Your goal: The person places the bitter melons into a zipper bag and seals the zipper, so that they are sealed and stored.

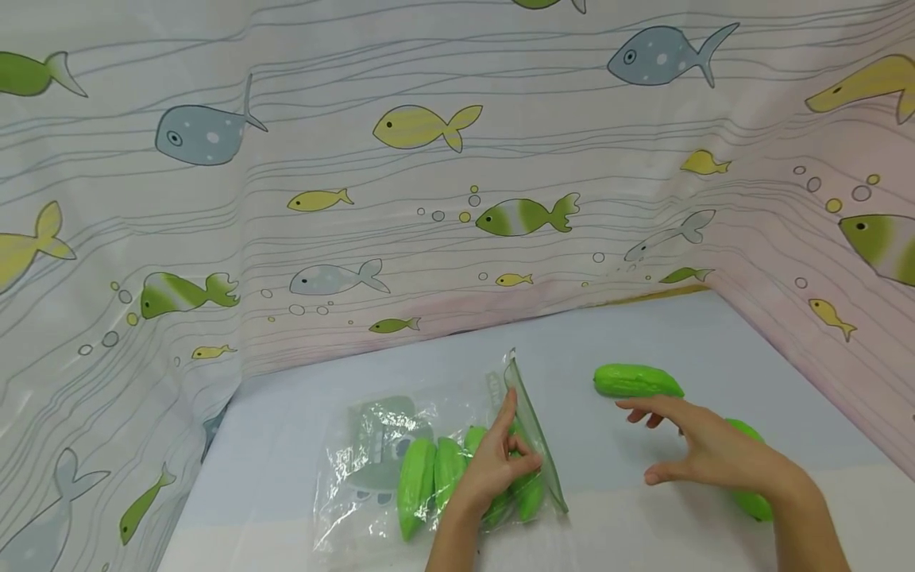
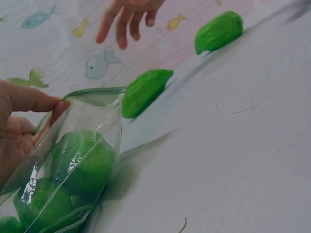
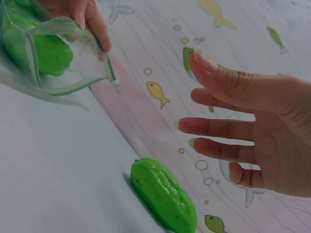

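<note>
Head view showed the left hand [image 1: 493,469] pinching the rim of a clear zip bag [image 1: 538,433] holding green bitter gourds [image 1: 416,488], while the right hand [image 1: 704,449] spread thumb and fingers apart, a loose gourd [image 1: 636,381] just beyond the fingertips, another gourd [image 1: 754,507] partly hidden behind the hand.

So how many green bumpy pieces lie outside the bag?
2. The far piece lies on the table just beyond the right hand; the near piece is partly hidden behind that hand and wrist in the head view. More could be hidden.
</note>
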Demonstrator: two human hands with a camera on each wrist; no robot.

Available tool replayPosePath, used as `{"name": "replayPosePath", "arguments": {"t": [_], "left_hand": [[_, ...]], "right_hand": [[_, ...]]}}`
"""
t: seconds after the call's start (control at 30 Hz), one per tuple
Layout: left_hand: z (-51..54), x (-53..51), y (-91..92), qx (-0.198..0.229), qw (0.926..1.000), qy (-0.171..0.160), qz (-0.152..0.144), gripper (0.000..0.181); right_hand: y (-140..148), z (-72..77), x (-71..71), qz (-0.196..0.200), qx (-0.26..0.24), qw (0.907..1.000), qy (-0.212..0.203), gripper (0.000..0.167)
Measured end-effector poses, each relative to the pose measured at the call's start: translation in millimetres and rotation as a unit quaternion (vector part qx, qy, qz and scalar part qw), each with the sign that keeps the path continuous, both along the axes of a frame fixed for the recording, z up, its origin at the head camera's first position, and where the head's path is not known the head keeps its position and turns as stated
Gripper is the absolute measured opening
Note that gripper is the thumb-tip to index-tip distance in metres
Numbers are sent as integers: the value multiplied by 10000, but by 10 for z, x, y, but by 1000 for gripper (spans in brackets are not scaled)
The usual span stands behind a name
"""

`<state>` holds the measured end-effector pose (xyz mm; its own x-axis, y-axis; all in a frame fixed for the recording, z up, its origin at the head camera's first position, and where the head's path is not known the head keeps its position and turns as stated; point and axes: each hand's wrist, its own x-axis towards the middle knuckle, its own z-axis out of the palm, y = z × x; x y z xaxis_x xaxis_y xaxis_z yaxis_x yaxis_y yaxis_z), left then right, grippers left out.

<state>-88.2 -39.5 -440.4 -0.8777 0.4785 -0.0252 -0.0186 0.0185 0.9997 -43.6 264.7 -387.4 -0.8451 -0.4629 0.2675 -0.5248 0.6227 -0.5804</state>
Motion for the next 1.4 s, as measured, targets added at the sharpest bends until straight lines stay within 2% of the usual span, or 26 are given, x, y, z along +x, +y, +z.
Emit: {"name": "replayPosePath", "arguments": {"t": [0.13, 0.4, 0.63, 0.77, 1.07, 1.4], "left_hand": [[4, -5, -4, 3, 10000, 10, 2, 100], [-18, -7, -1, 142, 9999, 0, -1, 101], [-34, 0, 0, 176, 9998, -2, -29, 101], [-20, -1, 1, 129, 9999, 15, -27, 101], [-29, -10, 4, 161, 9999, -42, -8, 100], [-24, -11, -2, 123, 9999, -45, -20, 99]], "right_hand": [[-17, -34, -46, -114, -152, 9997, 120, 80], [-5, -92, -118, -491, -103, 9986, 181, 78], [12, -128, -237, -594, -170, 9972, 417, 79], [31, -134, -320, -737, -178, 9967, 300, 80], [65, -197, -479, -851, -361, 9952, -323, 77], [99, -318, -569, -914, -450, 9945, -257, 75]]}}
